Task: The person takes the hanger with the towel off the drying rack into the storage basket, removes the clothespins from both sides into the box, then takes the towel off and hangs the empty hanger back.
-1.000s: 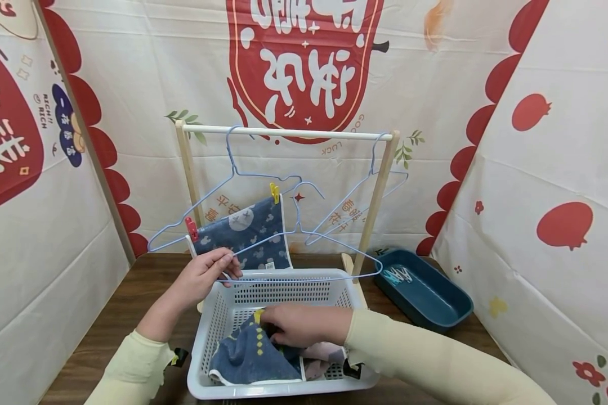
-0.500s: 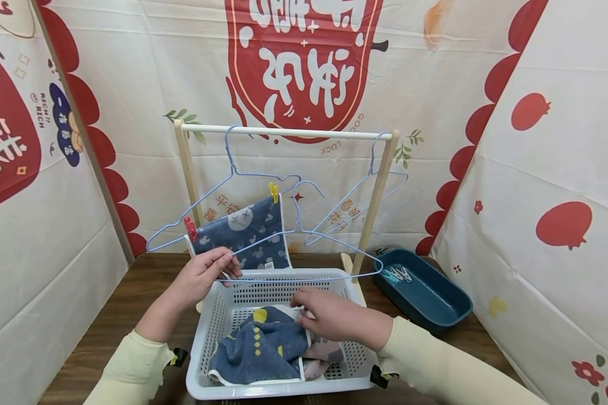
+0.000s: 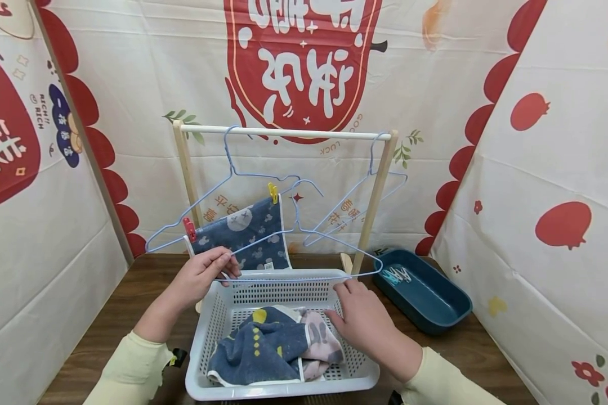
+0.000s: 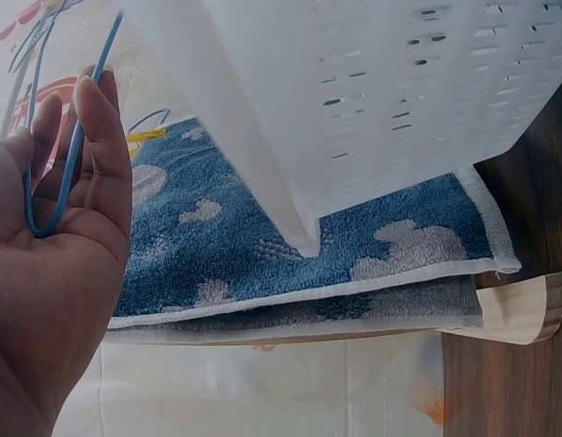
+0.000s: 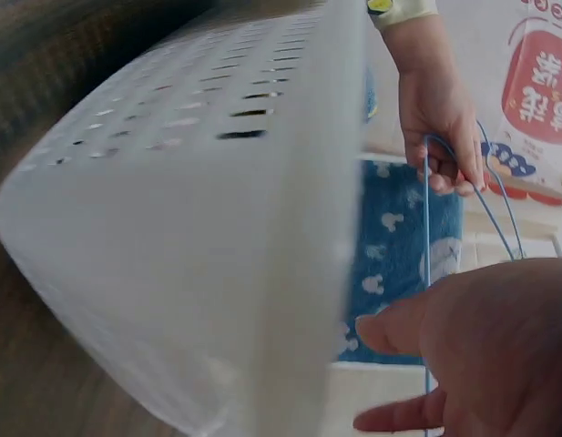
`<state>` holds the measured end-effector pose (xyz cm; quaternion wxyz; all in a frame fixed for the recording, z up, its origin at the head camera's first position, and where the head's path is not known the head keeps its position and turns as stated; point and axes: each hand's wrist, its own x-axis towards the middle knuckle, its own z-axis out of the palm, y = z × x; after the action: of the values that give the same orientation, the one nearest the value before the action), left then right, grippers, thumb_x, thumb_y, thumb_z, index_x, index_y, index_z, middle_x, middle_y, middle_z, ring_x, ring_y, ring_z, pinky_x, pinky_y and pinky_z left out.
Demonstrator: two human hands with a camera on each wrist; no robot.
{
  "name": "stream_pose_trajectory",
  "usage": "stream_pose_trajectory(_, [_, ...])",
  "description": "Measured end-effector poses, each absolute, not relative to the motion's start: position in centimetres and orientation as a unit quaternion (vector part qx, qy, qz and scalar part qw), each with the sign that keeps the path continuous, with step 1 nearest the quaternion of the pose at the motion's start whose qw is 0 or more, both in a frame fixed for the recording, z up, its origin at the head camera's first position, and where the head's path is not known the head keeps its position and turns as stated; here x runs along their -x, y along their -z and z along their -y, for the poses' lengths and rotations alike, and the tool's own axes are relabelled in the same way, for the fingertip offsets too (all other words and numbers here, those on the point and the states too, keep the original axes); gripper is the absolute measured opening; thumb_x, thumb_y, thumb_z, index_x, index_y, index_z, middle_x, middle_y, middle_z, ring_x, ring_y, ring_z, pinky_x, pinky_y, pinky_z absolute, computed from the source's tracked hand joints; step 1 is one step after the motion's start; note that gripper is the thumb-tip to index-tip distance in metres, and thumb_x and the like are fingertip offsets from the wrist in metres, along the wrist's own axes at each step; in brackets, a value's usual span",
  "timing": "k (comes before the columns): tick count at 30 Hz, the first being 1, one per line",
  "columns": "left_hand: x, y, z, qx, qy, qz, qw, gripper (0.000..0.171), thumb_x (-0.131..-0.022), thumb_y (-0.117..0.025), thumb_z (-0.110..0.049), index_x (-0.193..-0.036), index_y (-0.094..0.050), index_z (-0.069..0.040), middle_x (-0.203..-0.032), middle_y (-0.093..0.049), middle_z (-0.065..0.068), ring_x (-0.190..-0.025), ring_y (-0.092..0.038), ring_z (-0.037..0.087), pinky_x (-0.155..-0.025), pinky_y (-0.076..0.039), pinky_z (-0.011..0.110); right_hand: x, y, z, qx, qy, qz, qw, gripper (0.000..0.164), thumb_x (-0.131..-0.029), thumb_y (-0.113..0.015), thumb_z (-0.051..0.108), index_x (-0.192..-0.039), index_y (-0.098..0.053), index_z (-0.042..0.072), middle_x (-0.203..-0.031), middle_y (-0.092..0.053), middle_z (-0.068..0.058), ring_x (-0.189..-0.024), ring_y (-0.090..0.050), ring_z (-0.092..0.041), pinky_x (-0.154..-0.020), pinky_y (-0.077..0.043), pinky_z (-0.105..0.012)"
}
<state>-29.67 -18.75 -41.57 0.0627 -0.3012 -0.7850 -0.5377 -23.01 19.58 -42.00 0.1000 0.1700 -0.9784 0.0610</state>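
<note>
My left hand (image 3: 197, 278) grips the left corner of a blue wire hanger (image 3: 296, 215), which is held up over the far rim of a white plastic basket (image 3: 284, 390). Over the basket's right side, my right hand (image 3: 366, 318) holds nothing; its fingers are loosely bent, just under the hanger's right end. A crumpled dark blue towel with yellow dots (image 3: 271, 351) lies in the basket, partly over a pinkish towel (image 3: 321, 339). In the left wrist view the hanger's wire (image 4: 74, 155) passes between the fingers and palm.
Behind the basket stands a wooden rack (image 3: 284, 133). On its left hanger, red (image 3: 190, 229) and yellow (image 3: 273, 193) pegs hold a blue patterned towel (image 3: 257, 242). Another hanger (image 3: 334, 201) hangs at right. A dark teal tray (image 3: 443, 306) with several pegs (image 3: 396, 275) stands right.
My right hand has left the blue towel in the basket and moved right and up toward the hanger's right end. More of the pinkish towel shows. My left hand keeps its grip.
</note>
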Motion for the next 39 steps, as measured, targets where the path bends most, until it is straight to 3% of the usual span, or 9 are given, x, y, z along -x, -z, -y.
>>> stream_pose_trajectory(7, [29.8, 41.6, 18.9, 0.302, 0.537, 0.785, 0.065, 0.024, -0.119, -0.050, -0.013, -0.114, -0.072, -0.006, -0.104, -0.076, 0.010, -0.097, -0.075, 0.032, -0.080, -0.067, 0.037, 22.8, 43.3, -20.8, -0.085, -0.057, 0.992, 0.079, 0.084, -0.095, -0.084, 0.052, -0.156, -0.055, 0.000, -0.125, -0.065, -0.019, -0.102, -0.060, -0.030, -0.088, -0.062, -0.049])
stream_pose_trajectory(12, [29.7, 41.6, 18.8, 0.302, 0.538, 0.784, 0.063, 0.023, -0.119, -0.050, -0.013, -0.114, -0.072, -0.006, -0.104, -0.076, 0.010, -0.098, -0.075, 0.032, -0.080, -0.066, 0.036, 23.4, 44.6, -21.2, -0.057, -0.082, 0.994, 0.049, 0.093, -0.098, -0.081, 0.051, -0.167, -0.042, 0.001, -0.138, -0.063, -0.026, -0.106, -0.066, -0.035, -0.086, -0.065, -0.054])
stream_pose_trajectory(22, [29.6, 41.6, 18.8, 0.301, 0.543, 0.782, 0.061, 0.024, -0.119, -0.050, -0.012, -0.115, -0.071, -0.002, -0.105, -0.076, 0.012, -0.098, -0.074, 0.038, -0.079, -0.067, 0.035, 23.9, 46.2, -21.4, -0.024, -0.166, 0.986, -0.005, 0.092, -0.105, -0.074, 0.044, -0.175, -0.027, 0.008, -0.155, -0.052, -0.033, -0.105, -0.073, -0.038, -0.088, -0.065, -0.061])
stream_pose_trajectory(32, [29.4, 41.8, 18.8, 0.302, 0.541, 0.782, 0.062, 0.026, -0.119, -0.050, -0.012, -0.117, -0.068, 0.007, -0.104, -0.076, 0.013, -0.096, -0.075, 0.031, -0.078, -0.067, 0.038, 23.7, 46.7, -21.1, -0.019, -0.205, 0.979, 0.010, 0.089, -0.103, -0.075, 0.031, -0.174, -0.028, 0.008, -0.156, -0.051, -0.034, -0.112, -0.073, -0.043, -0.095, -0.061, -0.065])
stream_pose_trajectory(39, [28.7, 41.2, 19.2, 0.306, 0.536, 0.783, 0.074, 0.023, -0.118, -0.051, -0.011, -0.114, -0.071, -0.001, -0.103, -0.077, 0.011, -0.095, -0.076, 0.034, -0.077, -0.068, 0.038, 23.7, 46.7, -21.2, -0.022, -0.212, 0.977, 0.015, 0.088, -0.103, -0.075, 0.030, -0.174, -0.028, 0.008, -0.153, -0.053, -0.033, -0.110, -0.073, -0.040, -0.093, -0.062, -0.064])
